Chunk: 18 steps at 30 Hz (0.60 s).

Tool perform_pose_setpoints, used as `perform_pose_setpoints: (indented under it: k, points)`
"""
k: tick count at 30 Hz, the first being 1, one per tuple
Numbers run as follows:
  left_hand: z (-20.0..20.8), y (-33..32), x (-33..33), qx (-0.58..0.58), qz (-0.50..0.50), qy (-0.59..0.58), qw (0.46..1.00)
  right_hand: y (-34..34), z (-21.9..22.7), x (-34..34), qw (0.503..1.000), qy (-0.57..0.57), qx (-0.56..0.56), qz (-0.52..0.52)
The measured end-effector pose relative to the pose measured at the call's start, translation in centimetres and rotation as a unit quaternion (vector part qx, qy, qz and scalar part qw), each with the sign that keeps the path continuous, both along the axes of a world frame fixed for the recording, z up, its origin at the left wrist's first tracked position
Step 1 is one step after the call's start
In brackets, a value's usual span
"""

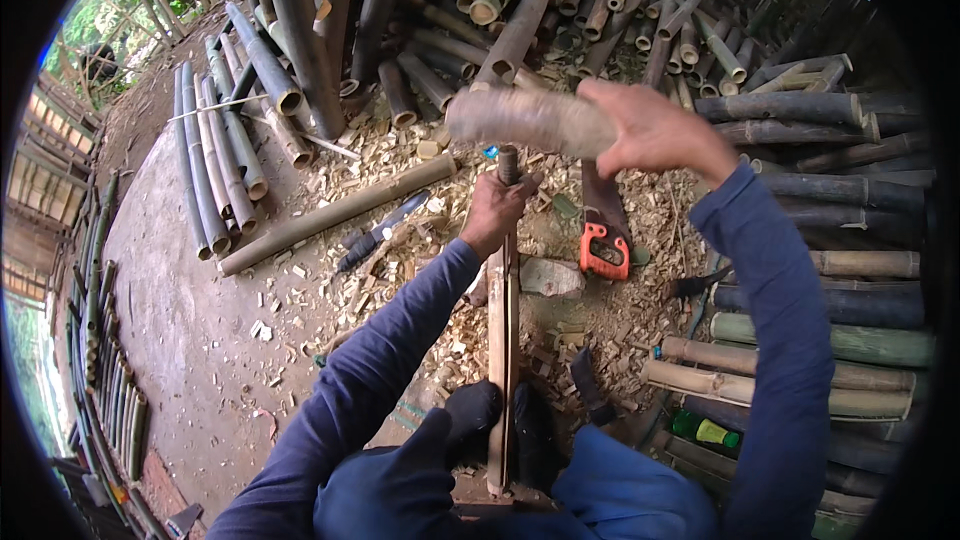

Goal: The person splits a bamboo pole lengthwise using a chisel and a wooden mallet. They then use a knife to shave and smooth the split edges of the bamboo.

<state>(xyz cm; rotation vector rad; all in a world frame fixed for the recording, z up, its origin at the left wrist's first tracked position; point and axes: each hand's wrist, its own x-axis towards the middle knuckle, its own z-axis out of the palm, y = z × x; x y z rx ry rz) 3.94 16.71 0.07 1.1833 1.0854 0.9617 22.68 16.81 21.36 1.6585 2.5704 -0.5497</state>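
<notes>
My right hand [655,130] is wrapped round one end of a thick, short wooden club [525,120], blurred by motion. The club lies crosswise, just above and behind a dark ribbed rod end [508,162]; whether they touch I cannot tell. My left hand [495,210] is closed round that dark rod, below its top. Under the left fist a long pale split bamboo piece [497,370] runs down between my feet, with a dark edge along its right side. How the rod meets the bamboo is hidden by my fist.
A handsaw with an orange handle [605,248] and a dark-handled knife [380,230] lie among wood chips. A bamboo pole [340,215] rests at left. Stacked bamboo [840,340] lines the right side, with a green bottle [705,428]. More bamboo [295,30] leans at the back.
</notes>
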Motion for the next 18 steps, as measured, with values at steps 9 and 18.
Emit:
perform_pose_setpoints:
  k: [9,18]
  points:
    - [-0.1,0.0,0.1,0.022,-0.003,0.001,1.000,1.1,-2.0,1.4,0.918,0.347,0.160,-0.107]
    - [-0.8,-0.4,-0.4,-0.009,-0.005,-0.032,0.999,0.8,-1.1,2.3,0.968,0.201,0.119,-0.090]
